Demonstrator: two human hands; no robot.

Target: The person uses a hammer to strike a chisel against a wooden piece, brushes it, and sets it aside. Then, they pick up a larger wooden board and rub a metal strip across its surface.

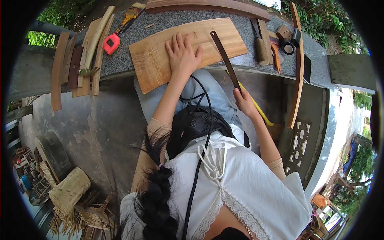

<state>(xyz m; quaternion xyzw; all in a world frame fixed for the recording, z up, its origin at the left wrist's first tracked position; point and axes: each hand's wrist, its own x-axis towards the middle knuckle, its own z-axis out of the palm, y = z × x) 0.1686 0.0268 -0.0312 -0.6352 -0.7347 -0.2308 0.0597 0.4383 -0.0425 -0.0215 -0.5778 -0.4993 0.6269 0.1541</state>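
Observation:
My left hand [183, 54] lies flat on a wide wooden board [224, 30], fingers stretched out and slightly apart. The board rests on the grey stone counter, its near corner jutting over the edge above my lap. Short rough marks show in its surface near my hand. My right hand [245, 102] is closed round a saw with a long, narrow dark blade [225, 55] that has a hole at its tip. The blade points away from me and overlaps the right part of the board. A yellow length [262, 114], like a handle, shows beside and behind my right hand.
On the stone counter [120, 66] are a pink tape measure [111, 43], a brush [131, 17], and wooden strips with a hammer [89, 72] at left. A mallet [263, 52], an orange-handled tool [276, 58] and a long strip [297, 76] lie right. A black cable [211, 116] crosses my lap.

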